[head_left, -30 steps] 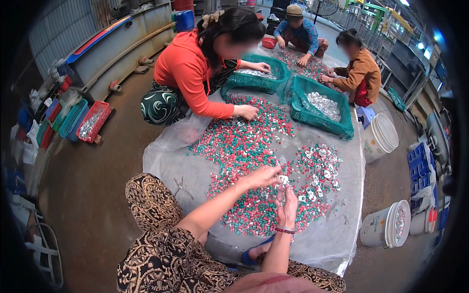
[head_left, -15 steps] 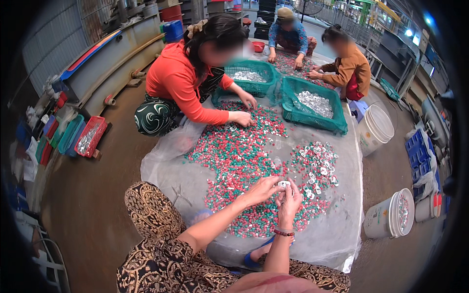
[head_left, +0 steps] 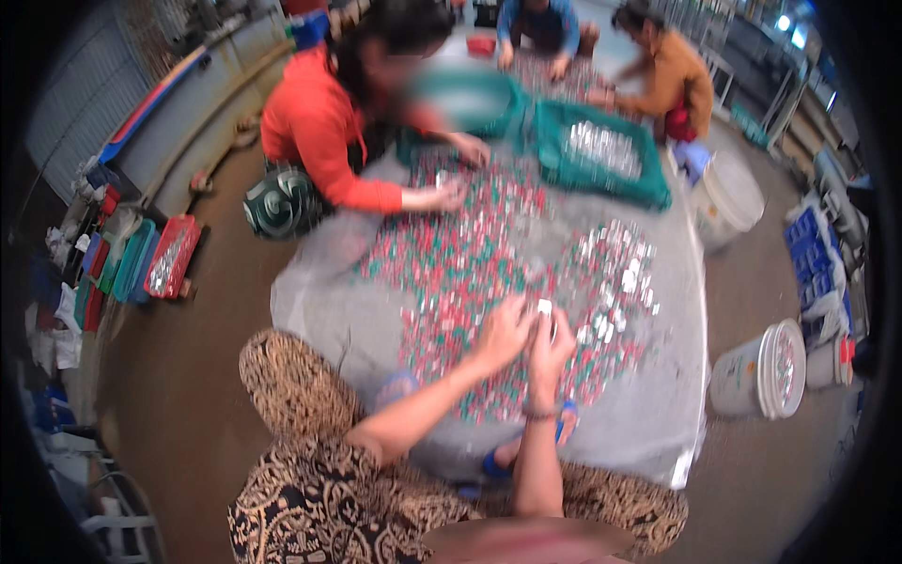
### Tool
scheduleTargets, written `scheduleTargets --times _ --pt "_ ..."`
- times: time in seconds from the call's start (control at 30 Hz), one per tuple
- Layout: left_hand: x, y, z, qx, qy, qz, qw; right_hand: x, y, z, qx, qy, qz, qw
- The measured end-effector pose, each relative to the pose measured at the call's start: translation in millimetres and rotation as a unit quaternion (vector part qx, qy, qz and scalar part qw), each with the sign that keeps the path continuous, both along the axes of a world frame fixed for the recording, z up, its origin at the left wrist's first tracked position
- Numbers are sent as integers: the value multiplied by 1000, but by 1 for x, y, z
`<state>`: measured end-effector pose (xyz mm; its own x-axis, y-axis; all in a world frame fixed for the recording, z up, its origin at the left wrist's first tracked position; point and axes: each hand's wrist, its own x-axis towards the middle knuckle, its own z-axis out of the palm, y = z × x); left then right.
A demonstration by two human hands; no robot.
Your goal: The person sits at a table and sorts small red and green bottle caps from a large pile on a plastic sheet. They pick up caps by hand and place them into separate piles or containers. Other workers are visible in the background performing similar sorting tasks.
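Observation:
Both of my hands meet over a spread of small red, green and white pebble-like pieces, with a small silvery metal piece at the fingertips. My right hand is closed and pinches it from the right. Closed too, my left hand has its fingers at the piece's left side; motion blur smears the exact contact. Just right of my hands, several similar silvery pieces lie among the pebbles on a pale sheet.
A co-worker in a red top reaches into the pebbles from the left. Two others work at the far end. Green baskets, one a basket of metal pieces, stand beyond the pile. White buckets stand at right. Blue sandals show below my hands.
The whole view has shifted and blurred. My hands appear higher in the picture, still together at the metal piece. The red-sleeved co-worker's near hand has moved left and up over the pile.

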<state>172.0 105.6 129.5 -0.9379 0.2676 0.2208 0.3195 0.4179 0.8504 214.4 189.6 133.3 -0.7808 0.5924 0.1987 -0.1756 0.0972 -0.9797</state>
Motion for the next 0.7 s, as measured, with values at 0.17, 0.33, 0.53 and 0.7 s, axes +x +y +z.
scheduleTargets --times 0.17,0.33,0.53,0.7 --pt "-21 -3 0 77 -134 -136 979 6 12 -10 -169 -23 47 984" --pt "-18 -1 7 170 -272 -118 940 3 14 -19 -50 -3 -24 998" --pt "-12 5 2 246 -414 -61 874 3 15 -26 171 -32 -111 979" --pt "-10 19 1 351 -462 -142 802 8 16 -17 83 32 -140 986"
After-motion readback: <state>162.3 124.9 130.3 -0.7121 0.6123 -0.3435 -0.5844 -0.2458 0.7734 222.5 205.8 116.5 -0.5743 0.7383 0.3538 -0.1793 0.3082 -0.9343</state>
